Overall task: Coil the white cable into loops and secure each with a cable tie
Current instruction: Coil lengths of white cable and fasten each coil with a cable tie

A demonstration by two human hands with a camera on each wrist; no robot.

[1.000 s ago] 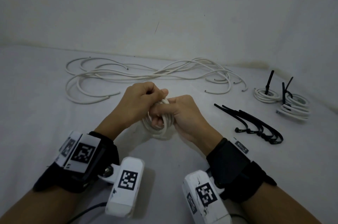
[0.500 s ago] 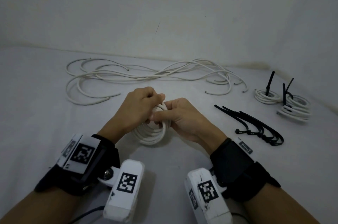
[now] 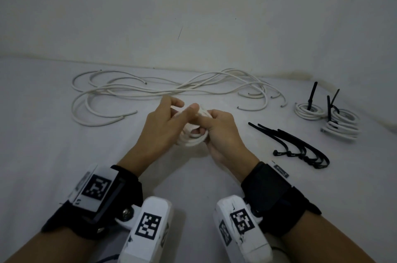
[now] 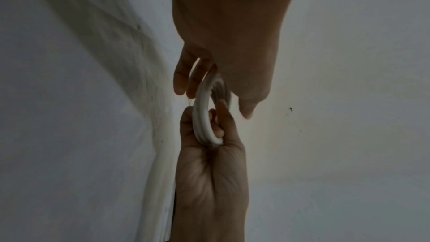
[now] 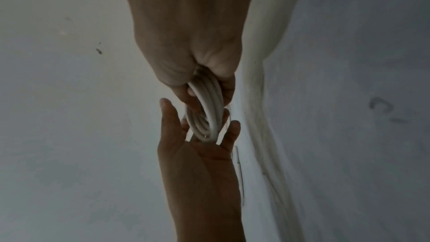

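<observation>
A white table (image 3: 43, 133) holds loose white cables (image 3: 171, 89) at the back, two tied coils (image 3: 335, 120) far right, black cable ties (image 3: 300, 146) beside them. At centre the right hand (image 3: 223, 136) grips a small white coil (image 3: 191, 138); the left hand (image 3: 159, 131) touches it with loosened, spread fingers

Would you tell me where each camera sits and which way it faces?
Head: worn on the head, facing forward and down at the table; shows left hand, right hand, coil.
Left wrist: looks along the left hand toward the coil; right hand opposite.
Right wrist: looks along the right hand gripping the coil; left hand opposite.
Shared: both hands and the coil.
</observation>
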